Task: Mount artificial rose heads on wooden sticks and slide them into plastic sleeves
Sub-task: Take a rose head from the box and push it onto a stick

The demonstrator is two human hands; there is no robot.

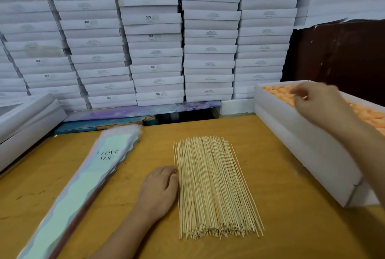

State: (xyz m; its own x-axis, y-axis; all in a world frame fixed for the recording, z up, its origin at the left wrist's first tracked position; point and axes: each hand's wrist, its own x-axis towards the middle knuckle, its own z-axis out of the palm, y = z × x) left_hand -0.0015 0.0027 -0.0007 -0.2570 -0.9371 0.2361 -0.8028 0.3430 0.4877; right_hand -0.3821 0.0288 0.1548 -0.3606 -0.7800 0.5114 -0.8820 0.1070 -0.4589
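Note:
A pile of several thin wooden sticks point(212, 188) lies in the middle of the wooden table point(287, 175). My left hand point(160, 188) rests at the pile's left edge, fingertips touching the outer sticks. A stack of iridescent plastic sleeves point(91, 177) printed "LOVE YOU" lies to the left. At the right stands a white box point(308, 148) filled with orange rose heads point(277, 91). My right hand point(320, 104) hovers over the roses, blurred, with fingers curled downward; whether it holds anything is unclear.
Stacks of white flat cartons point(156, 36) form a wall behind the table. More white boxes point(27, 121) sit at the left edge. A dark brown panel point(341, 54) stands behind the rose box.

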